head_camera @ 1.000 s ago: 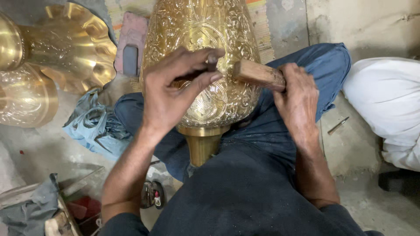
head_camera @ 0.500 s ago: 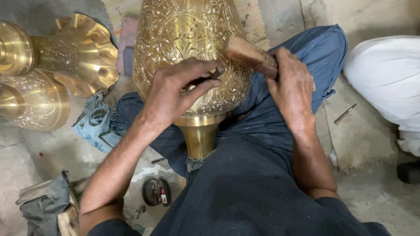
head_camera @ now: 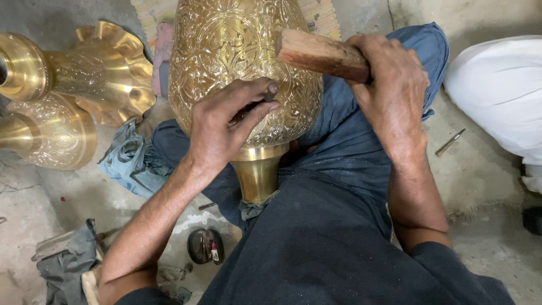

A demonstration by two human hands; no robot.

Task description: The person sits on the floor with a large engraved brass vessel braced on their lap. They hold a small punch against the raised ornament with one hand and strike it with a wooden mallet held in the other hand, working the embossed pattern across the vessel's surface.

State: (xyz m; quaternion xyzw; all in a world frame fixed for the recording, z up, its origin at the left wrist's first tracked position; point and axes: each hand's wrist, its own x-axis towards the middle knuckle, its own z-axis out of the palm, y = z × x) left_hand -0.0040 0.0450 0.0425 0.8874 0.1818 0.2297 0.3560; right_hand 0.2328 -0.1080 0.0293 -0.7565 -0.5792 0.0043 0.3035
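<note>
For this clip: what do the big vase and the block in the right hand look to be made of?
Vase: seemingly brass, polished golden yellow with mirror glints over embossed floral relief. Block held by the right hand: apparently unfinished wood, reddish-brown, matte, with a rough-cut end and visible grain.

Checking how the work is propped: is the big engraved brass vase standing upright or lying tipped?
Tipped: the big engraved brass vase lies across the lap, its narrow plain neck pointing toward the person.
</note>
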